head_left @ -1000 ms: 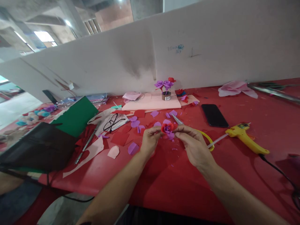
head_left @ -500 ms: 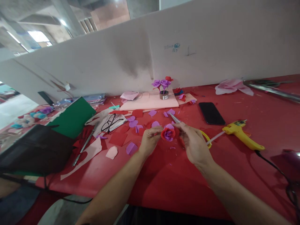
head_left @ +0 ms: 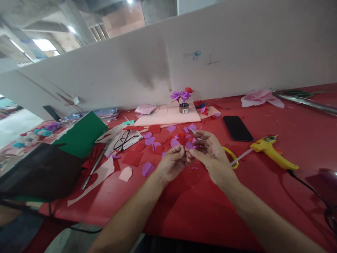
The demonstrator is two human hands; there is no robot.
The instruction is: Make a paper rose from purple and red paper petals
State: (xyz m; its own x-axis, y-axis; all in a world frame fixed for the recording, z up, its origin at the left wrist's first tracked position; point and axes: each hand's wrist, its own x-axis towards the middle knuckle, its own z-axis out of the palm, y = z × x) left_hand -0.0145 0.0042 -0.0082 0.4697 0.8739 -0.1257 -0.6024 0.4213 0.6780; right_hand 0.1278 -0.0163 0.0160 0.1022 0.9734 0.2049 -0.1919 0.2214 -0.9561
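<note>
Both of my hands meet over the middle of the red table. My left hand (head_left: 173,162) is closed, its fingertips pinching the underside of a red and purple paper flower (head_left: 183,140). The flower tips away from me, so its centre is hidden. My right hand (head_left: 214,154) is closed around yellow-handled scissors (head_left: 233,158), whose blade tips poke out beyond the fingers. Its thumb and fingertips also touch the flower's near side by a purple petal. Loose purple petals (head_left: 150,141) and red paper pieces (head_left: 133,158) lie around the left hand.
A yellow glue gun (head_left: 273,153) and a black phone (head_left: 238,128) lie to the right. Behind, finished paper flowers (head_left: 181,95) stand in a small pot (head_left: 184,108) on pale pink sheets (head_left: 163,118). Glasses (head_left: 125,140) and a dark bag (head_left: 39,172) are leftward.
The flower has tipped from facing me to facing away. My left hand has moved slightly right and under it, and the right fingers have come in against it.
</note>
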